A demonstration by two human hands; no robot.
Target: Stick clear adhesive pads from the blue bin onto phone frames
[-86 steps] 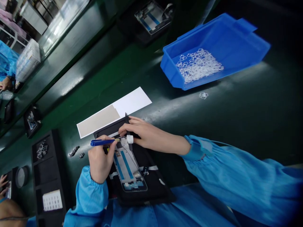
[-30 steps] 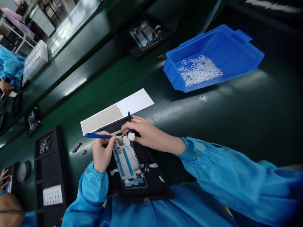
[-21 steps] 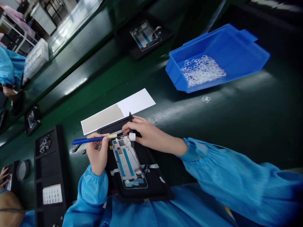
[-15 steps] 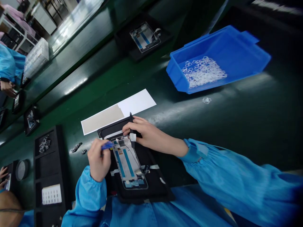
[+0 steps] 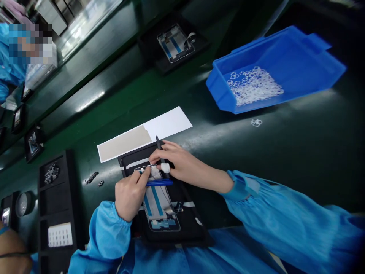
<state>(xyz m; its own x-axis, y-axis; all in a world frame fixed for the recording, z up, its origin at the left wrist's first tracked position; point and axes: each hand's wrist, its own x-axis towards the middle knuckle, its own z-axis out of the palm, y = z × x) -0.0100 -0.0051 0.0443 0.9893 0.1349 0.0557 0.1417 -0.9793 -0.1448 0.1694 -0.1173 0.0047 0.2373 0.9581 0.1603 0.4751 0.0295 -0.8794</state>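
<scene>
An open phone frame [image 5: 155,205], with two blue strips down its middle, lies in a black holder [image 5: 188,224]. At the frame's upper end my left hand [image 5: 131,195] is closed around a slim blue pen-like tool [image 5: 159,183], which lies across the frame. Its fingertips press near the top of the frame. From the other side, my right hand [image 5: 182,163] is closed on black tweezers [image 5: 158,142] pointing away from me. The right fingertips touch the frame's top edge. Something white [image 5: 165,167] wraps a finger or the tweezers; I cannot tell which.
A blue bin [image 5: 308,64] of small white clips stands back right, with a few clips [image 5: 256,122] before it. A white card [image 5: 171,121] lies behind the holder. A black compartment tray [image 5: 54,205] is at left. Another phone frame [image 5: 175,43] sits further back.
My left hand has moved right onto the frame's upper end, and the blue tool has swung to lie across it. The right hand stays by the top edge with the tweezers.
</scene>
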